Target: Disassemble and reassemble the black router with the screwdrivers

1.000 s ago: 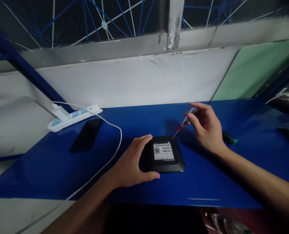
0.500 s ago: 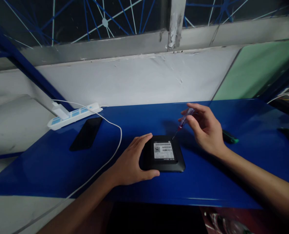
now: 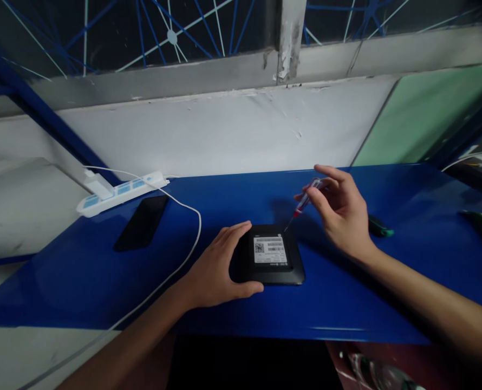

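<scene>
A flat black square device lies on the blue table with a white printed label facing up. My left hand grips its left side, thumb at the near edge and fingers at the far edge. In my right hand is a small screwdriver with a clear purplish handle and a red collar, held between thumb and fingers. The screwdriver is tilted, its thin tip at the device's far right corner area. Whether the tip sits in a screw is too small to tell.
A black phone lies left on the blue table, beside a white power strip with a charger. A white cable runs toward the front left. Behind my right hand lies a dark green-black object.
The whole view has shifted slightly. My right fingers have shifted on the screwdriver handle, which leans a little more to the right. My left hand keeps its hold on the device.
</scene>
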The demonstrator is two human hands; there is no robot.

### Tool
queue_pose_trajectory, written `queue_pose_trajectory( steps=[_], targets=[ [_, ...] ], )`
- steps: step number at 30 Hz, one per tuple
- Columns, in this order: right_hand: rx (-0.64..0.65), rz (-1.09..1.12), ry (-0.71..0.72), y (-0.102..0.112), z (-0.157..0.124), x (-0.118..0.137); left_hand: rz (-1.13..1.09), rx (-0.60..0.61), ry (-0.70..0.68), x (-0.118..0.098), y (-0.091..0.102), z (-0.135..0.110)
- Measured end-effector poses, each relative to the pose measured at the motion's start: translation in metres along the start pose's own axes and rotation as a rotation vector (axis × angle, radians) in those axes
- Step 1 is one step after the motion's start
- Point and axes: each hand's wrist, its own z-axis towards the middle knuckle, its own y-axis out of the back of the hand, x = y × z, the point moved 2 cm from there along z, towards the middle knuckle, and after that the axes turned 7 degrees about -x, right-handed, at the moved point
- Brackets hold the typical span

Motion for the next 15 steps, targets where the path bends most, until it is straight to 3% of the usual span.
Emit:
queue_pose_trajectory(
  steps=[4, 11, 15],
  targets=[
    [-0.011, -0.08, -0.005, 0.003, 0.002, -0.003, 0.004, -0.005, -0.015, 0.003, -0.001, 0.0],
    [0.071, 0.073, -0.089, 0.001, -0.001, -0.003, -0.007, -0.022, -0.03, 0.01, -0.004, -0.001],
    [0.038, -0.025, -0.028, 0.002, 0.001, -0.001, -0.009, -0.023, -0.043, 0.011, -0.005, 0.0]
  ],
)
